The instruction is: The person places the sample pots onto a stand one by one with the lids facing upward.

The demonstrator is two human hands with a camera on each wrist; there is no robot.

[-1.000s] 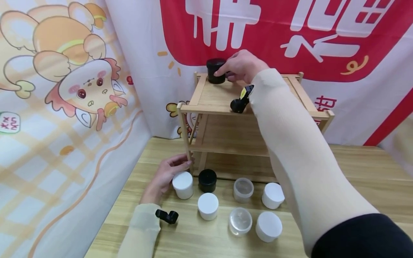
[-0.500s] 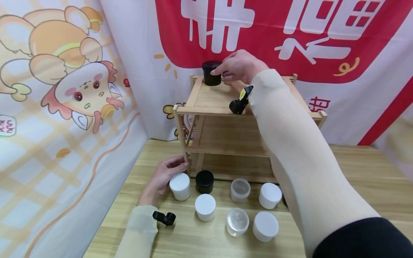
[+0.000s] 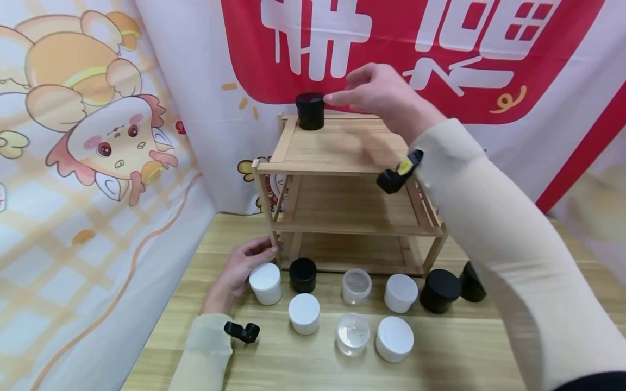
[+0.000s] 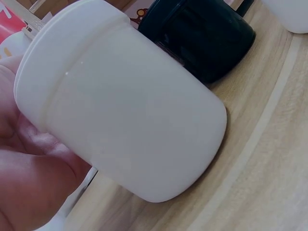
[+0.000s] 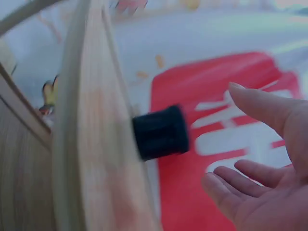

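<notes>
A black lidded jar (image 3: 310,111) stands upright at the left end of the top board of a wooden three-tier shelf (image 3: 337,168). My right hand (image 3: 379,95) is just right of that jar; in the right wrist view its thumb and fingers are spread, with a gap between them and the jar (image 5: 161,132). Low at the shelf's front left post, my left hand (image 3: 246,266) holds the post between thumb and fingers; the fingertips are partly hidden. Beside this hand stands a white lidded jar (image 3: 265,283), which covers part of the hand in the left wrist view.
In front of the shelf stand black jars (image 3: 302,275), (image 3: 440,290), white jars (image 3: 304,313), (image 3: 401,293), (image 3: 394,339) and clear tubs (image 3: 356,286), (image 3: 352,333). Another black jar (image 3: 472,283) is partly behind my right sleeve. Printed cloth (image 3: 195,81) hangs behind and left.
My right hand has let go of the black jar and moved up and right. The jar stays on the top board. My left hand keeps its place at the post; the head view has shifted slightly.
</notes>
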